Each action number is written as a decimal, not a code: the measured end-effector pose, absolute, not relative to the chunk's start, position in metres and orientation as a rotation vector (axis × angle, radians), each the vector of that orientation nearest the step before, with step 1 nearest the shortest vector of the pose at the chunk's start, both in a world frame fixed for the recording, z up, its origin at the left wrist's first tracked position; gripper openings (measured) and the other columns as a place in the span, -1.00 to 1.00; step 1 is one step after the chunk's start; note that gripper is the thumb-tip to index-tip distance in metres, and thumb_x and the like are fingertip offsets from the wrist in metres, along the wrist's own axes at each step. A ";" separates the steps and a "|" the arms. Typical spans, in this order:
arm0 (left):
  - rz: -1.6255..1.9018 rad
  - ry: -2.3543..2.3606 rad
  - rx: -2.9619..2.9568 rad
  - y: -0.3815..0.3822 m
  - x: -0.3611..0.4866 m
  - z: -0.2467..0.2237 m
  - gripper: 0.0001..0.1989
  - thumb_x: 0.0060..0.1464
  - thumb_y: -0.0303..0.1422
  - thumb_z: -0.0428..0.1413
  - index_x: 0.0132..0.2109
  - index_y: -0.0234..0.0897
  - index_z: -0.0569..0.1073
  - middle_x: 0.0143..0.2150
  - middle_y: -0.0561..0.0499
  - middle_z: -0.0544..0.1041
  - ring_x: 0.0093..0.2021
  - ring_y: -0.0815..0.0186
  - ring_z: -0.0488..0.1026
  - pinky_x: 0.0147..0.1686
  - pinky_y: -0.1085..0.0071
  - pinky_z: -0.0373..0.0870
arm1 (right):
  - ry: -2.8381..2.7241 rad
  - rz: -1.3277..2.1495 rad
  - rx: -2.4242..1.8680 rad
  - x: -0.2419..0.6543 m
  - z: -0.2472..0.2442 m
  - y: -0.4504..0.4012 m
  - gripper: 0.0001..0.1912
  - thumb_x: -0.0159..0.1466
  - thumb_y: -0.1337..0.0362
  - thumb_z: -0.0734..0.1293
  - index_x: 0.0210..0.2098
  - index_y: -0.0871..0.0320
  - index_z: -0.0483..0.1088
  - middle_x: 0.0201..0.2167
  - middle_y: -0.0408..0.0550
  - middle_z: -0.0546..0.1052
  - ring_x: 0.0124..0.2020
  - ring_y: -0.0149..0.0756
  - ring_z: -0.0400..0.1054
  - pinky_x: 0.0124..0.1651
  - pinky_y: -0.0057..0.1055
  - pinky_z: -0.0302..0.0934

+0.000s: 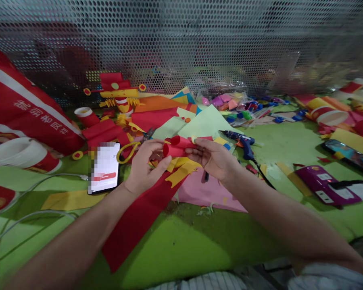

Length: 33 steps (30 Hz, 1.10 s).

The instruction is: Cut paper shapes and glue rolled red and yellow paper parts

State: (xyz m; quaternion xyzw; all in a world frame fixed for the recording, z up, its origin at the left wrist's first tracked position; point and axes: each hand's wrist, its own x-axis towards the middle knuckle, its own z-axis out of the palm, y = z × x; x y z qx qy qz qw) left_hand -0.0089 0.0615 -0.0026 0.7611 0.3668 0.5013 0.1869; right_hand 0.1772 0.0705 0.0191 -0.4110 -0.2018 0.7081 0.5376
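Note:
Two red paper rolls [179, 148] lie side by side, their hollow ends facing left. My right hand [213, 158] grips them at their right end, thumb and fingers closed on the paper. Beside the hollow ends is my left hand [147, 166], fingers curved and thumb apart from them; its thumb tip comes close to the lower roll, and I cannot tell whether it touches. Beneath the hands are yellow paper pieces [181, 171], a long red paper strip [139, 225] and a pink sheet [210, 191]. Yellow-handled scissors [128, 151] rest just left of my left hand.
A blue glue gun [245, 143] with a black cord lies right of my hands. Left are a phone [104, 169], paper cups [21, 155] and a red bag [27, 100]. A purple power strip [328, 185] sits at right. Behind stands a perforated metal panel [181, 44].

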 end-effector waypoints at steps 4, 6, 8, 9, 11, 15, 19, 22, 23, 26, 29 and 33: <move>1.393 1.073 2.062 0.061 -0.008 -0.002 -0.76 -0.02 -0.30 0.12 -0.19 -0.26 0.31 -0.16 -0.08 0.43 -0.37 0.38 0.44 -0.40 0.44 0.43 | -0.522 1.697 -0.974 0.178 0.017 0.070 -0.84 0.16 0.48 0.23 -0.50 0.25 0.40 -0.63 -0.06 0.52 -0.53 -0.39 0.45 -0.45 -0.54 0.38; 1.473 1.061 2.031 0.061 -0.008 -0.002 -0.71 -0.06 -0.31 0.15 -0.18 -0.24 0.26 -0.07 -0.10 0.39 -0.40 0.41 0.44 -0.43 0.45 0.42 | -0.536 1.696 -0.973 0.178 0.017 0.071 -0.85 0.16 0.48 0.24 -0.50 0.24 0.40 -0.63 -0.07 0.51 -0.53 -0.39 0.45 -0.45 -0.54 0.38; 1.517 1.055 2.099 0.062 -0.009 -0.003 -0.72 -0.07 -0.33 0.17 -0.22 -0.22 0.25 -0.08 -0.09 0.39 -0.40 0.41 0.43 -0.46 0.46 0.42 | -0.529 1.692 -0.986 0.177 0.017 0.071 -0.84 0.16 0.49 0.23 -0.51 0.23 0.39 -0.63 -0.08 0.51 -0.53 -0.39 0.45 -0.44 -0.54 0.37; 1.516 1.060 2.180 0.063 -0.010 -0.002 -0.76 -0.07 -0.34 0.17 -0.26 -0.22 0.26 -0.12 -0.08 0.41 -0.36 0.38 0.44 -0.44 0.45 0.42 | -0.520 1.688 -0.998 0.177 0.018 0.071 -0.83 0.16 0.49 0.22 -0.51 0.23 0.38 -0.63 -0.09 0.50 -0.54 -0.40 0.45 -0.45 -0.54 0.37; 1.485 1.090 2.365 0.065 -0.011 -0.002 -0.84 -0.04 -0.35 0.15 -0.36 -0.22 0.29 -0.23 -0.05 0.45 -0.25 0.31 0.45 -0.34 0.40 0.43 | -0.510 1.688 -1.013 0.176 0.018 0.071 -0.81 0.17 0.50 0.20 -0.51 0.23 0.37 -0.64 -0.09 0.50 -0.55 -0.41 0.44 -0.45 -0.54 0.37; 1.406 1.161 2.520 0.065 -0.011 -0.001 -0.89 0.02 -0.31 0.11 -0.38 -0.24 0.36 -0.27 -0.06 0.47 -0.21 0.28 0.44 -0.25 0.36 0.40 | -0.535 1.731 -0.950 0.177 0.014 0.071 -0.83 0.16 0.48 0.21 -0.52 0.22 0.37 -0.64 -0.11 0.49 -0.54 -0.39 0.45 -0.44 -0.51 0.38; 1.169 1.188 2.574 0.063 -0.008 -0.001 -0.78 0.07 -0.28 0.04 -0.49 -0.25 0.37 -0.52 0.06 0.39 -0.49 0.40 0.35 -0.51 0.48 0.29 | -0.566 1.770 -0.828 0.178 0.009 0.070 -0.89 0.12 0.45 0.24 -0.51 0.19 0.36 -0.61 -0.16 0.48 -0.52 -0.35 0.46 -0.44 -0.46 0.38; 1.130 1.208 2.558 0.062 -0.006 -0.002 -0.76 0.08 -0.29 0.02 -0.51 -0.26 0.37 -0.59 0.10 0.32 -0.56 0.44 0.28 -0.57 0.50 0.20 | -0.592 1.770 -0.783 0.177 0.007 0.069 -0.95 0.07 0.41 0.30 -0.50 0.16 0.35 -0.60 -0.20 0.46 -0.50 -0.33 0.46 -0.42 -0.43 0.38; 1.150 1.209 2.538 0.062 -0.005 -0.002 -0.76 0.08 -0.30 0.02 -0.51 -0.26 0.37 -0.59 0.10 0.31 -0.57 0.44 0.27 -0.57 0.50 0.19 | -0.600 1.766 -0.788 0.177 0.006 0.069 -0.95 0.06 0.40 0.32 -0.50 0.15 0.35 -0.60 -0.21 0.46 -0.50 -0.33 0.46 -0.41 -0.42 0.38; 1.202 1.223 2.480 0.062 -0.006 -0.002 -0.77 0.07 -0.30 0.02 -0.52 -0.25 0.34 -0.59 0.10 0.30 -0.57 0.43 0.24 -0.57 0.49 0.17 | -0.603 1.705 -0.869 0.179 0.005 0.071 -0.92 0.03 0.38 0.34 -0.51 0.14 0.33 -0.59 -0.22 0.44 -0.50 -0.33 0.45 -0.40 -0.39 0.37; 1.257 1.254 2.427 0.063 -0.006 -0.001 -0.76 0.05 -0.30 0.03 -0.55 -0.23 0.30 -0.59 0.10 0.28 -0.56 0.41 0.23 -0.56 0.48 0.17 | -0.600 1.515 -0.920 0.179 0.007 0.073 -0.90 0.00 0.36 0.36 -0.53 0.13 0.31 -0.58 -0.24 0.43 -0.52 -0.39 0.41 -0.43 -0.41 0.34; 1.260 1.270 2.405 0.063 -0.005 0.000 -0.76 0.05 -0.33 0.03 -0.55 -0.24 0.28 -0.59 0.09 0.30 -0.55 0.41 0.24 -0.54 0.48 0.18 | -0.706 1.340 -0.885 0.177 0.009 0.070 -0.84 -0.07 0.31 0.42 -0.55 0.12 0.32 -0.61 -0.28 0.40 -0.51 -0.46 0.36 -0.42 -0.46 0.31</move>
